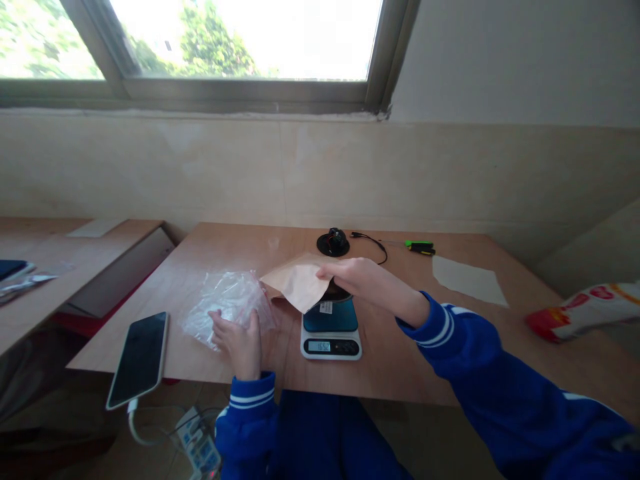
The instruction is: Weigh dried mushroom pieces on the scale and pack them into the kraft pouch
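My right hand (357, 275) pinches the edge of a sheet of light brown paper (303, 283) between thumb and fingers. The paper is raised and slanted beside a kitchen scale (331, 327) with a dark blue-green top and lit digits. A dark rounded item (336, 292) shows on the scale, partly covered by the paper and my hand; its kind is unclear. To the left, my left hand (239, 340) has its fingers apart, at the near side of a crumpled clear plastic bag (225, 303). Whether the fingertips press on the bag is hard to tell.
Behind the scale are a black round-based device (334, 242), a black cable (377, 247) and screwdrivers (420, 247). A white sheet (470, 280) and a red-white packet (585, 310) lie right. A phone (140, 357) on a white cable overhangs the table's left front edge.
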The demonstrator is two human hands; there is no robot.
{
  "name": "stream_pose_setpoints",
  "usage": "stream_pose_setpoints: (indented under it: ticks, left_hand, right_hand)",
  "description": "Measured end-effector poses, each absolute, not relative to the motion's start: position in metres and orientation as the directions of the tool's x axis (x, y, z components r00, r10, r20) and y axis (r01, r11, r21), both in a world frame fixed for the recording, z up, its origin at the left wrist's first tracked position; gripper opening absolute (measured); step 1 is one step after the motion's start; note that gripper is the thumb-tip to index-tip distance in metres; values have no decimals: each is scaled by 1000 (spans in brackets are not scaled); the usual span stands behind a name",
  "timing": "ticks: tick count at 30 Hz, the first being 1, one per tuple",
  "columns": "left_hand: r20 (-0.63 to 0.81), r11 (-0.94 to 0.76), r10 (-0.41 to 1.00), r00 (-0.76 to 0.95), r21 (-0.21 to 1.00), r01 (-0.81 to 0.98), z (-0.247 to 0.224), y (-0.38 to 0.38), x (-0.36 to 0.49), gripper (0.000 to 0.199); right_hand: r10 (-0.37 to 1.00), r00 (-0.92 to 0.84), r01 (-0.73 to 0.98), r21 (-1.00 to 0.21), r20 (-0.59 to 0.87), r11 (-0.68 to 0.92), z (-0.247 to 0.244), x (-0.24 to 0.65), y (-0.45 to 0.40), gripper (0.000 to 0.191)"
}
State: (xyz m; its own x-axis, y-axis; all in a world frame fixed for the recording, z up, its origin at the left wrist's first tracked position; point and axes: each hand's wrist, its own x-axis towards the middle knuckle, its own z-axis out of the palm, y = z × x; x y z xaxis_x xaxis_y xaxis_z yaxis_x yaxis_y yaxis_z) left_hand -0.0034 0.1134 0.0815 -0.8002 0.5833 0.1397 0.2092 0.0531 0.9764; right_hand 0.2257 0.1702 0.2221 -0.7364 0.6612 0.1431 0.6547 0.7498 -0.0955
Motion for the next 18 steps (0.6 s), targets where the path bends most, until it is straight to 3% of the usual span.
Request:
stream_pose_setpoints:
  ticks: [3, 5, 7, 10, 13, 18]
  left_hand:
    - [366, 98, 518, -773, 873, 478, 93, 105, 5, 72]
    - [398, 21, 555, -730, 871, 491, 107, 98, 20, 44]
    - [332, -81, 679, -655, 920, 383, 124, 94, 39, 24]
    - [167, -137, 888, -428, 986, 100, 147, 104, 69, 32]
    - [136, -167, 823, -552, 986, -6, 161, 129, 90, 41]
    - [282, -301, 721, -633, 950, 79, 168, 156, 101, 41]
  right_hand:
    - [712, -679, 713, -70, 181, 698, 233, 223, 179, 28]
    - [731, -646, 738, -66, 218, 672, 239, 219, 185, 28]
    - [745, -618, 756, -69, 251, 650, 245, 213, 189, 28]
    - [774, -574, 787, -82, 268, 612, 252, 203, 193, 28]
    - [795, -553, 806, -80, 251, 586, 255, 196, 192, 29]
    - [814, -533, 823, -83, 231, 562, 251, 199, 195, 28]
